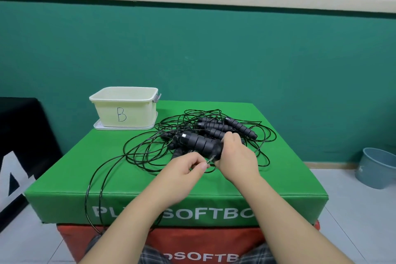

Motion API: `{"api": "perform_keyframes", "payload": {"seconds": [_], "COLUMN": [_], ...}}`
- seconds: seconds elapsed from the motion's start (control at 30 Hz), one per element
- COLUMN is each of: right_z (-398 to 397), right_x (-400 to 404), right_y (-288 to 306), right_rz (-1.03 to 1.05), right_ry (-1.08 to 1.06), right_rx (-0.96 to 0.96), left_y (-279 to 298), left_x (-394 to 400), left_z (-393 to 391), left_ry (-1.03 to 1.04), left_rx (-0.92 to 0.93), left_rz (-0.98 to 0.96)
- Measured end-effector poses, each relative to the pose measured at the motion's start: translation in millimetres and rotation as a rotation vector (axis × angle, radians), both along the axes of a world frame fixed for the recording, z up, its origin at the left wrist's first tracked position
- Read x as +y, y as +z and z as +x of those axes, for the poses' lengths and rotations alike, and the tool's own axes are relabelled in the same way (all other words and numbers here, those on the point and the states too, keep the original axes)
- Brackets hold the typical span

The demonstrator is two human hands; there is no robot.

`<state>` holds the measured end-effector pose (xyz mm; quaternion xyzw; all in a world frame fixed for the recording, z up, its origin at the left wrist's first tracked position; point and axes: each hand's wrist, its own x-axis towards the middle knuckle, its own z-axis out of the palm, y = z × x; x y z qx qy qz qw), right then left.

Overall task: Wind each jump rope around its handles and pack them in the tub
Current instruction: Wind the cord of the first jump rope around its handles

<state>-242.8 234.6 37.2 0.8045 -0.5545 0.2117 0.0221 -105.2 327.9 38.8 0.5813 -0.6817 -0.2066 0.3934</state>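
Centre frame: right hand (235,156) clamped on paired handles (199,143) as spool; left hand (188,169) pinching cord (209,159), seemingly for winding. Tub (124,109) upper left, apparently empty.

I see a green foam plyo box (278,178) supporting a cream tub (124,111) on its lid (100,127), beyond my left fingers, and tangled black jump ropes (214,130) under my fingertips.

The right hand (236,156) hides the near end of the handles (199,142) it grips. Beyond them, the tangled ropes (214,135) cannot be counted. Forearms hide letters on the green box (64,199).
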Motion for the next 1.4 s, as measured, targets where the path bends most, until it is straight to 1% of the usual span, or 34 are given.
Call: {"api": "perform_keyframes", "payload": {"seconds": [0.13, 0.2, 0.27, 0.37, 0.4, 0.5, 0.53, 0.57, 0.67, 0.77, 0.87, 1.0, 1.2, 1.3, 1.4], "right_z": [2.4, 4.5, 7.6, 15.1, 18.8, 26.3, 25.6, 23.5, 13.9, 8.8, 4.0, 0.5, 0.2, 2.9, 7.2], "right_x": [1.2, 3.9, 6.3, 15.1, 18.9, 27.4, 26.8, 25.3, 20.2, 18.2, 12.0, 7.3, 11.6, 21.8, 33.2], "right_y": [0.2, 1.4, 1.9, 1.0, 0.3, 0.3, 3.0, 6.4, 12.7, 15.8, 18.6, 16.8, 22.1, 30.0, 36.3], "right_rz": [-0.018, -0.022, -0.028, 0.015, 0.047, 0.149, 0.173, 0.196, 0.241, 0.218, 0.183, 0.161, 0.269, 0.386, 0.524], "right_ry": [-0.015, -0.014, -0.017, 0.002, 0.007, 0.062, 0.065, 0.051, -0.006, 0.013, 0.018, 0.052, 0.044, 0.073, 0.167], "right_rx": [-0.015, -0.026, -0.001, 0.008, 0.024, 0.198, 0.216, 0.184, -0.055, -0.11, -0.14, -0.252, -0.454, -0.584, -0.702], "left_y": [-3.9, -1.5, 2.1, 12.9, 18.4, 25.3, 23.2, 19.9, 9.7, 6.4, 11.3, 5.8, -9.9, -18.8, -28.4], "left_x": [-3.5, -3.6, -5.3, -11.5, -13.6, -17.3, -16.6, -14.7, -10.2, -9.2, -1.9, 7.5, -4.0, -13.5, -20.2], "left_z": [-2.3, -7.7, -11.3, -16.3, -18.9, -26.4, -28.4, -29.9, -28.0, -24.4, -26.2, -17.6, 7.3, 21.6, 25.4], "left_ry": [0.041, 0.049, 0.077, 0.101, 0.098, 0.065, 0.042, 0.02, -0.029, -0.05, -0.101, -0.135, -0.033, 0.05, 0.107], "left_rx": [0.073, 0.076, 0.012, -0.097, -0.117, -0.134, -0.139, -0.137, -0.099, -0.059, -0.009, 0.081, 0.11, 0.095, 0.12], "left_rz": [0.004, -0.014, -0.055, -0.19, -0.227, -0.302, -0.33, -0.349, -0.358, -0.354, -0.283, -0.215, -0.131, -0.113, -0.129]}}
